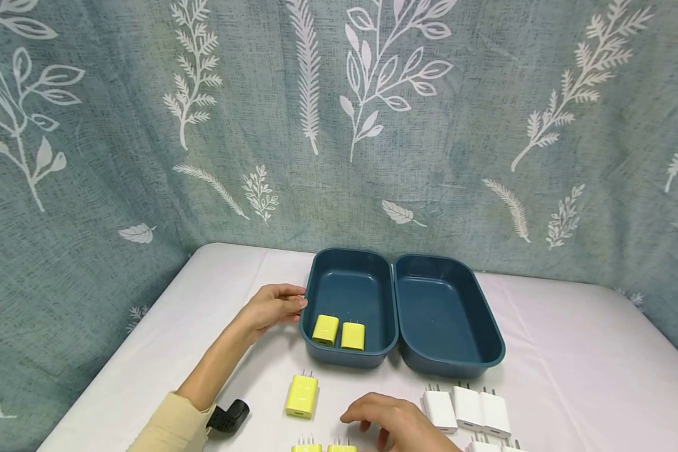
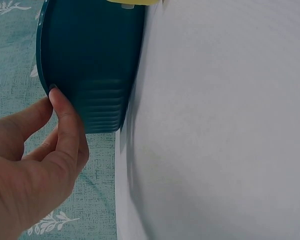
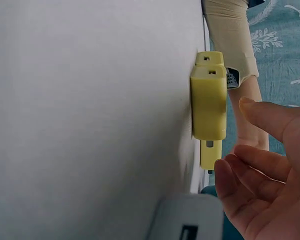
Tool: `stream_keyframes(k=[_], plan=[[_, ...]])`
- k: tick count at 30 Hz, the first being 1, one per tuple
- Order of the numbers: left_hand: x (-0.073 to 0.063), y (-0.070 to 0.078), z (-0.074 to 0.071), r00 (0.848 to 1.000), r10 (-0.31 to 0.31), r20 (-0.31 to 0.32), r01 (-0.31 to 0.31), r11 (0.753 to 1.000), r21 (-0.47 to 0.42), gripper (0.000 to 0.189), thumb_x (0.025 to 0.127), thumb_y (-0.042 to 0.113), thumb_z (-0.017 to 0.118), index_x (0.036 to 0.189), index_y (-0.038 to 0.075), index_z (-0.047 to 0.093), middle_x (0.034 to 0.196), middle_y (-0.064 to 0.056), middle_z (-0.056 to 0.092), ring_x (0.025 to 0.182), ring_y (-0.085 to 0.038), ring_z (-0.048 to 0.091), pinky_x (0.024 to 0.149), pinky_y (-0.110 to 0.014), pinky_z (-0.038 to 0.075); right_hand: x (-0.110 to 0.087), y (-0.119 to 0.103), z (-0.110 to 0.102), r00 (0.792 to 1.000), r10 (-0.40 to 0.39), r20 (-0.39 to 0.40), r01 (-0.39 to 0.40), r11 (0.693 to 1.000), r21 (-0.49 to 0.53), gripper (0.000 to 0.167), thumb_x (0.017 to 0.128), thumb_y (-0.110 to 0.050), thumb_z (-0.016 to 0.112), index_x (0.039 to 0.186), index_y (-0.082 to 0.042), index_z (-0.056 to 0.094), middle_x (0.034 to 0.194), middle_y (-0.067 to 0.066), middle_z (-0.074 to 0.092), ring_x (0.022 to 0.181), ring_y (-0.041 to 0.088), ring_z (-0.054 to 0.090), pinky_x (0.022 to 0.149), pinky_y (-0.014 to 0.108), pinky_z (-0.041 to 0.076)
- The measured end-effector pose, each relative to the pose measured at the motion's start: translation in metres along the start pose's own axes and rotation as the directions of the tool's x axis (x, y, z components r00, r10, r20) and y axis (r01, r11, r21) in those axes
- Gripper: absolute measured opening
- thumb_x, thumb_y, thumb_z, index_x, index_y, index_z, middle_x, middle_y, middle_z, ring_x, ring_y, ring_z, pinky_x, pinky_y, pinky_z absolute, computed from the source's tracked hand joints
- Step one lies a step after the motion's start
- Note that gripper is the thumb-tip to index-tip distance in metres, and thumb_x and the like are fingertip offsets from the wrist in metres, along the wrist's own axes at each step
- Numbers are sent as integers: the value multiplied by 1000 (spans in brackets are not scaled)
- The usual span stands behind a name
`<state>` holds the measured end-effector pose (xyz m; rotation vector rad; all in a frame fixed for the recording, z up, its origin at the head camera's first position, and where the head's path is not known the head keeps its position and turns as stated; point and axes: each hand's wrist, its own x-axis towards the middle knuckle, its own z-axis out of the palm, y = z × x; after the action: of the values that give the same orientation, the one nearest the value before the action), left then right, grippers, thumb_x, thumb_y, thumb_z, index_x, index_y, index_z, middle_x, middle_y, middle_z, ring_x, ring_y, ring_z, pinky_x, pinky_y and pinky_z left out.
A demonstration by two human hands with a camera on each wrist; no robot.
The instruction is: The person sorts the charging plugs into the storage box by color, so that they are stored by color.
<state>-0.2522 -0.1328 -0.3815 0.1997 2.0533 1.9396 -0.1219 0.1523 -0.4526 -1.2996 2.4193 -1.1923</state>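
Observation:
My left hand (image 1: 272,307) pinches the left rim of a dark blue plastic bin (image 1: 350,359); in the left wrist view its thumb and fingers (image 2: 65,120) meet at the edge. Two yellow charger plugs (image 1: 325,330) lie inside, toward the near end. Low in the head view, my right hand (image 1: 395,419) hovers above the table with loosely bent fingers and nothing in them. Just left of it are a yellow charger plug (image 1: 302,397) and two more yellow chargers (image 1: 306,447), cut by the frame edge. The right wrist view shows yellow chargers (image 3: 209,105) just past the fingertips.
A second dark blue bin (image 1: 446,307) stands against the first on its right, with nothing inside. Several white charger plugs (image 1: 468,407) lie in front of it. A white cloth covers the table (image 1: 565,364); a patterned curtain (image 1: 328,188) hangs behind.

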Motion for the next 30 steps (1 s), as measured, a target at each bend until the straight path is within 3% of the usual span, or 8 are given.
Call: stream_keyframes(k=[5, 12, 15, 21, 30], plan=[[0, 0, 0, 1000, -5, 1, 5, 1000, -2, 41, 97, 2, 62, 133, -14, 50, 117, -23, 62, 79, -12, 63, 72, -22, 55, -4, 5, 9, 1000, 21, 7, -21, 1000, -5, 41, 91, -40, 72, 129, -30, 59, 119, -13, 60, 95, 2, 57, 65, 16, 52], [0, -1, 0, 1000, -5, 3, 5, 1000, -7, 40, 97, 2, 61, 132, -14, 51, 116, -23, 62, 78, -12, 62, 71, -22, 55, 3, -45, -2, 1000, -14, 11, 14, 999, -36, 29, 97, -29, 67, 121, -13, 65, 112, -6, 62, 94, 1, 56, 70, 18, 51], [0, -1, 0, 1000, -11, -1, 11, 1000, -8, 39, 97, 3, 61, 132, -13, 52, 117, -23, 62, 79, -12, 62, 72, -22, 55, 4, -55, -2, 1000, -27, 2, 27, 998, -58, 26, 98, -26, 66, 118, -10, 66, 110, -4, 64, 94, 1, 57, 74, 18, 52], [2, -1, 0, 1000, -24, -12, 24, 1000, -6, 38, 97, 2, 62, 131, -12, 53, 115, -22, 62, 80, -13, 63, 72, -22, 55, 2, -62, 6, 996, -61, -69, 53, 993, -108, 20, 99, -27, 64, 114, -14, 68, 109, -9, 64, 95, 1, 59, 78, 18, 52], [2, -1, 0, 1000, -12, -1, 12, 1000, 9, 40, 98, 3, 61, 132, -13, 51, 114, -19, 63, 80, -13, 63, 76, -26, 56, 0, -60, 17, 971, -169, -168, 131, 968, -214, 17, 97, -25, 67, 112, -17, 69, 107, -10, 64, 96, 1, 59, 80, 12, 48]])
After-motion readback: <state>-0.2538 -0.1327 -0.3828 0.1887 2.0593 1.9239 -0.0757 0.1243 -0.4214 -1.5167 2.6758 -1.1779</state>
